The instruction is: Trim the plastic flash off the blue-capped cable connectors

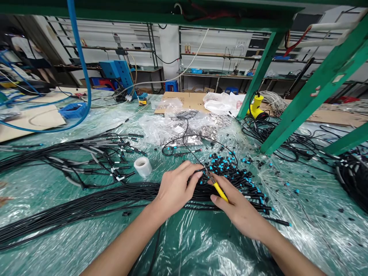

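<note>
1. Left hand (176,186): thumb and fingers pinched together on a black cable (202,170), directly at the fingertips.
2. Right hand (240,209): grasping a yellow-handled tool (220,192), its metal head pointing toward the left hand's fingertips, at the cable. Whether the tool's blades are closed cannot be determined.
3. Beneath both hands: a cable bundle (115,196), running out to the left of the left hand.
4. Just beyond the right hand: a heap of blue-tipped connectors (221,163), some scattered farther to its right.
5. Left of and slightly beyond the left hand: a tape roll (143,167), standing on the counter (201,245), which is covered in clear film.
6. Farther beyond the hands: plastic bags (184,134) containing small metallic pieces.
</note>
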### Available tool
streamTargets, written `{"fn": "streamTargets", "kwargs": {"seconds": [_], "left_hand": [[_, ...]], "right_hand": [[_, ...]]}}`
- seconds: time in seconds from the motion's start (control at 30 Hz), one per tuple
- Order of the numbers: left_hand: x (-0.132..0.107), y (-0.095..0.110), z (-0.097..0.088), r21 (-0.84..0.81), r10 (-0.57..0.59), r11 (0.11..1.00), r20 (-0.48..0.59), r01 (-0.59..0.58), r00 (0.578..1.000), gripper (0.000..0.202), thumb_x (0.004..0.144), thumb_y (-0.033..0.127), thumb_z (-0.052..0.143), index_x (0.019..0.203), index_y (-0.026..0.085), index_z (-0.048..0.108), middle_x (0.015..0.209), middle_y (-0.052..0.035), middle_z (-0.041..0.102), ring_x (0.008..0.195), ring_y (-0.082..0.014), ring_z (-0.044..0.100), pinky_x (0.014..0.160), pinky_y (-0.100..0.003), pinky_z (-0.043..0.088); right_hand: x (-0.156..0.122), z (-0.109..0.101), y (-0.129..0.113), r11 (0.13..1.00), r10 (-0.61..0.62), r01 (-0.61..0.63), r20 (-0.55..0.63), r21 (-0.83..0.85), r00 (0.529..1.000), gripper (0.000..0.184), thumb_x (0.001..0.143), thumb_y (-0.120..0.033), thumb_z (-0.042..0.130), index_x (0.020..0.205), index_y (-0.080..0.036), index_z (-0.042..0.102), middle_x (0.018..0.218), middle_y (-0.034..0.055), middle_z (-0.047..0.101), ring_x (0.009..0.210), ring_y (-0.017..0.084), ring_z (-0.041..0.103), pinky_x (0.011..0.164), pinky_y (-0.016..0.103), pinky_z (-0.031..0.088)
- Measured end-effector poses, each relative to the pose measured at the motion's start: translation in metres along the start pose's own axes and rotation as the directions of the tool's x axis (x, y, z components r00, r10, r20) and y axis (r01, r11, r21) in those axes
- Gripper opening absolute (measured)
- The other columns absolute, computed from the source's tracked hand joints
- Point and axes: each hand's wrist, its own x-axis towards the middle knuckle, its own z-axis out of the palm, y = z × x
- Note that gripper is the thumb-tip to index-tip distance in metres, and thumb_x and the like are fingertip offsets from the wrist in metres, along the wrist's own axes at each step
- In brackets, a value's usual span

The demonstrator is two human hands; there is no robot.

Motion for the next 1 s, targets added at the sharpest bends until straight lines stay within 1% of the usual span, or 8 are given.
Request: {"fn": "streamTargets", "kwargs": {"seconds": [0.13, 0.27, 0.4, 0.6, 0.67, 0.73, 0.8, 1.0], "left_hand": [[0.0, 0.0, 0.0, 0.0, 0.004, 1.0, -0.002, -0.004, 1.0, 0.031, 0.096, 0.036, 0.04, 0.114, 0.028, 0.063, 0.096, 0.001, 0.067, 0.066, -0.0078, 0.058, 0.06, -0.021, 0.044], [-0.001, -0.001, -0.001, 0.01, 0.0, 1.0, 0.0, 0.0, 1.0, 0.03, 0.096, 0.036, 0.04, 0.113, 0.029, 0.063, 0.096, 0.0018, 0.067, 0.067, -0.0078, 0.059, 0.061, -0.022, 0.044], [0.0, -0.001, -0.001, 0.024, 0.029, 0.999, -0.003, -0.029, 1.0, 0.03, 0.097, 0.035, 0.039, 0.113, 0.027, 0.064, 0.095, 0.0008, 0.067, 0.068, -0.0077, 0.059, 0.061, -0.021, 0.045], [0.0, -0.001, 0.001, 0.032, 0.039, 0.999, 0.003, -0.039, 0.999, 0.031, 0.097, 0.034, 0.039, 0.113, 0.026, 0.064, 0.095, 0.0003, 0.067, 0.067, -0.0078, 0.059, 0.06, -0.021, 0.044], [0.0, -0.001, 0.002, 0.033, 0.023, 0.999, 0.007, -0.024, 1.0, 0.03, 0.097, 0.035, 0.039, 0.112, 0.026, 0.064, 0.095, 0.0008, 0.067, 0.066, -0.0076, 0.058, 0.061, -0.021, 0.044], [0.0, 0.0, 0.002, 0.026, 0.008, 1.0, 0.015, -0.009, 1.0, 0.03, 0.096, 0.035, 0.04, 0.113, 0.027, 0.064, 0.096, 0.0016, 0.067, 0.065, -0.0071, 0.058, 0.061, -0.022, 0.044], [0.0, 0.0, 0.002, 0.011, 0.003, 1.0, 0.019, -0.003, 1.0, 0.029, 0.096, 0.035, 0.04, 0.113, 0.028, 0.063, 0.096, 0.002, 0.067, 0.064, -0.0068, 0.057, 0.06, -0.021, 0.043], [-0.001, 0.001, 0.001, -0.027, 0.018, 0.999, -0.022, -0.019, 1.0, 0.027, 0.096, 0.034, 0.043, 0.112, 0.028, 0.063, 0.094, 0.0019, 0.065, 0.062, -0.0063, 0.055, 0.058, -0.021, 0.041]], "right_hand": [[0.0, -0.001, -0.001, 0.997, 0.023, -0.026, 0.038, 0.068, 0.999, 0.057, 0.092, -0.042, 0.049, 0.146, -0.031, 0.034, 0.15, 0.0036, 0.037, 0.137, 0.023, 0.037, 0.117, 0.048, 0.026], [0.0, -0.001, 0.001, 0.999, 0.016, -0.018, 0.037, 0.046, 0.999, 0.055, 0.093, -0.042, 0.048, 0.146, -0.034, 0.034, 0.151, 0.0014, 0.036, 0.137, 0.021, 0.037, 0.118, 0.046, 0.026], [-0.001, 0.001, 0.004, 0.999, 0.039, -0.039, 0.014, 0.015, 0.999, 0.054, 0.093, -0.043, 0.047, 0.145, -0.037, 0.034, 0.15, -0.0019, 0.037, 0.138, 0.02, 0.035, 0.118, 0.047, 0.025], [0.001, 0.003, 0.006, 0.999, 0.037, -0.037, -0.014, 0.03, 0.999, 0.054, 0.092, -0.04, 0.047, 0.145, -0.031, 0.035, 0.148, 0.0023, 0.04, 0.134, 0.022, 0.041, 0.114, 0.045, 0.032], [0.003, 0.003, 0.005, 0.999, 0.042, -0.041, -0.035, 0.014, 0.999, 0.051, 0.092, -0.037, 0.047, 0.141, -0.028, 0.039, 0.143, 0.0049, 0.046, 0.13, 0.022, 0.045, 0.111, 0.043, 0.036], [0.003, 0.002, 0.002, 0.999, 0.041, -0.042, -0.052, -0.03, 0.998, 0.042, 0.091, -0.035, 0.047, 0.132, -0.025, 0.047, 0.134, 0.0065, 0.052, 0.123, 0.022, 0.05, 0.108, 0.042, 0.038], [0.002, 0.001, -0.002, 0.996, 0.04, -0.045, -0.063, -0.081, 0.997, 0.034, 0.091, -0.035, 0.047, 0.123, -0.024, 0.051, 0.127, 0.0068, 0.055, 0.118, 0.022, 0.052, 0.105, 0.041, 0.039], [0.0, 0.003, -0.009, 0.995, 0.007, -0.017, -0.092, -0.103, 0.996, 0.03, 0.093, -0.037, 0.045, 0.119, -0.025, 0.049, 0.118, 0.0046, 0.057, 0.109, 0.02, 0.053, 0.097, 0.037, 0.041]]}}
